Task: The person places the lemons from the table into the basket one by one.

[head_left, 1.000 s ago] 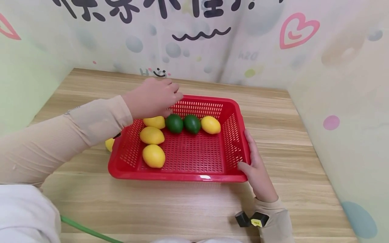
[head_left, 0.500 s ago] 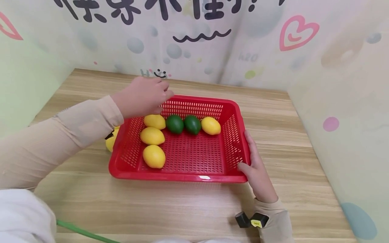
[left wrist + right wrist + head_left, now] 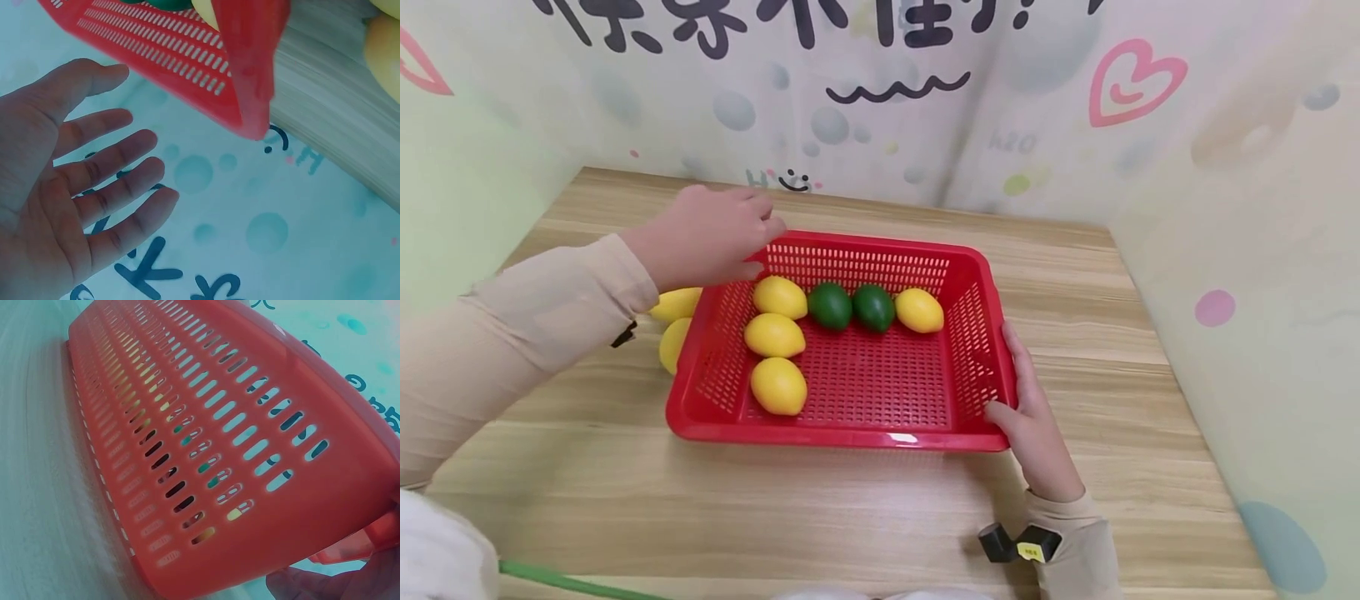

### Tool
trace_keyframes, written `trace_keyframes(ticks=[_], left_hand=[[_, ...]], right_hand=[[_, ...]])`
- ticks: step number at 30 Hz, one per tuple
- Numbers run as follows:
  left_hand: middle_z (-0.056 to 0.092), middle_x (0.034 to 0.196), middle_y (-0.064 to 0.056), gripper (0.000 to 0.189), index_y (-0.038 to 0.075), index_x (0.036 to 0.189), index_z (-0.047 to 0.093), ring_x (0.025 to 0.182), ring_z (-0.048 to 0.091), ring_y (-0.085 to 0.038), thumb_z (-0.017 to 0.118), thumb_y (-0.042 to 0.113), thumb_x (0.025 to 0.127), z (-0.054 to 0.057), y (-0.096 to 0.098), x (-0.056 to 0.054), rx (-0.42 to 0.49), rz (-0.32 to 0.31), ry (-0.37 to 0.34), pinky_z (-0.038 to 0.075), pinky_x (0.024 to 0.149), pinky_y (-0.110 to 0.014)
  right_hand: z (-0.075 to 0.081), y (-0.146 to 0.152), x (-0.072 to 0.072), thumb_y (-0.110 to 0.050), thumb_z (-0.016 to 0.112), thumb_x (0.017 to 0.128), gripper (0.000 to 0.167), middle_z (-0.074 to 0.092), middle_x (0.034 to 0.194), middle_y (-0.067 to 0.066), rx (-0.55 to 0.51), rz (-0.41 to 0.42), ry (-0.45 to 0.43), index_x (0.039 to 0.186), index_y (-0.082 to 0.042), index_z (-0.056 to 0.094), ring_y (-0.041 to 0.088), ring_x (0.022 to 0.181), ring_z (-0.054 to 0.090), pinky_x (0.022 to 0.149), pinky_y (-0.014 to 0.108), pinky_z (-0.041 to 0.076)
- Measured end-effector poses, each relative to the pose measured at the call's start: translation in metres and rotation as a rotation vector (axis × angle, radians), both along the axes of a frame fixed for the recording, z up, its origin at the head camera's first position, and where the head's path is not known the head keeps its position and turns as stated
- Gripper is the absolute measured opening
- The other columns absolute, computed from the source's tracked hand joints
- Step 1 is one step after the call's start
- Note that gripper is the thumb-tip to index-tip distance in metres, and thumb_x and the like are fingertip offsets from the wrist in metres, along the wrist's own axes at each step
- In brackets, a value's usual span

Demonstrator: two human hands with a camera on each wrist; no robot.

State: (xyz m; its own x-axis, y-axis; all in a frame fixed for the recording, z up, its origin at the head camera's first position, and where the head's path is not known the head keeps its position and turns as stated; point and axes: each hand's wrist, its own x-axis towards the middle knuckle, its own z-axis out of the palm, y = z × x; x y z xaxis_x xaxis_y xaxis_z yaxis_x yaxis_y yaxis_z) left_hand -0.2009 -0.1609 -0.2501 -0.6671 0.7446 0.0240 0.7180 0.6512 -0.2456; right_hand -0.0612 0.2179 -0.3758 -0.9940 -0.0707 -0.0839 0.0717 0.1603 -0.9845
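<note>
A red perforated plastic basket (image 3: 842, 435) stands on the table. Along its left side lie three yellow lemons (image 3: 775, 336). Two dark green, lime-shaped fruits (image 3: 873, 307) and another lemon (image 3: 920, 311) line the far side. My right hand (image 3: 1037, 425) grips the basket's right rim near the front corner, thumb over the edge and fingers along the outer wall. Over the far left corner hovers my left hand (image 3: 711, 237), holding nothing. The left wrist view shows that hand's fingers (image 3: 122, 190) spread and slightly bent, apart from the basket's corner (image 3: 253, 119).
Outside the basket, against its left side, two more yellow fruits (image 3: 674, 343) are partly hidden by its rim and my left forearm. The wooden table (image 3: 1097, 333) meets printed walls at the back and sides. A green strip (image 3: 572, 581) crosses the front left.
My left hand has moved leftward from above the fruits to the basket's far left corner, uncovering the yellow fruits outside. The right hand and basket stay put.
</note>
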Motion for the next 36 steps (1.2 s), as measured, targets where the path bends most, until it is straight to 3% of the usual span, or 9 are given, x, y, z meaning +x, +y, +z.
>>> trace_keyframes(ticks=[4,13,18,24,30,36], left_hand=[[0.067,0.097,-0.016,0.043,0.002,0.109,0.066,0.087,0.065,-0.031,0.089,0.021,0.078,0.004,-0.012,0.004,-0.021,0.050,-0.018,0.060,0.057,-0.047],[0.068,0.092,-0.014,0.042,0.004,0.105,0.066,0.081,0.065,-0.029,0.091,0.021,0.076,0.004,-0.032,0.007,0.008,0.079,-0.018,0.061,0.061,-0.046],[0.069,0.092,-0.015,0.049,0.003,0.109,0.068,0.080,0.066,-0.030,0.093,0.027,0.075,0.002,-0.040,0.003,-0.023,0.108,-0.058,0.061,0.062,-0.048],[0.071,0.099,-0.017,0.049,0.004,0.112,0.067,0.082,0.068,-0.031,0.093,0.021,0.074,-0.003,-0.054,-0.004,-0.019,0.145,-0.118,0.061,0.061,-0.049],[0.071,0.096,-0.015,0.044,0.005,0.115,0.067,0.077,0.066,-0.028,0.088,0.020,0.079,-0.010,-0.077,-0.012,0.017,0.230,-0.193,0.058,0.062,-0.049],[0.071,0.095,-0.010,0.043,0.008,0.117,0.067,0.084,0.067,-0.028,0.084,0.022,0.079,-0.018,-0.091,-0.019,0.010,0.293,-0.257,0.058,0.063,-0.049]], right_hand=[[0.000,-0.001,0.000,0.014,0.046,0.091,0.096,0.022,0.165,-0.003,0.004,0.003,0.001,0.165,-0.040,0.017,0.031,0.136,0.036,0.087,0.029,0.057],[0.000,-0.002,0.000,0.015,0.046,0.091,0.096,0.023,0.165,-0.002,0.001,0.009,-0.005,0.165,-0.039,0.017,0.032,0.137,0.036,0.087,0.030,0.058],[0.000,-0.002,0.000,0.014,0.046,0.091,0.096,0.022,0.165,-0.003,0.008,0.006,-0.007,0.164,-0.040,0.016,0.032,0.136,0.036,0.087,0.030,0.058],[0.001,-0.001,0.003,0.013,0.049,0.091,0.097,0.020,0.166,-0.004,0.013,-0.004,-0.014,0.165,-0.041,0.015,0.031,0.138,0.033,0.088,0.031,0.058],[0.002,-0.002,0.003,0.013,0.049,0.091,0.097,0.020,0.166,-0.002,0.011,0.001,-0.006,0.165,-0.039,0.015,0.032,0.138,0.033,0.088,0.031,0.058],[0.001,-0.002,0.004,0.015,0.045,0.090,0.097,0.020,0.166,-0.003,0.021,0.007,0.009,0.165,-0.040,0.016,0.032,0.135,0.035,0.087,0.029,0.057]])
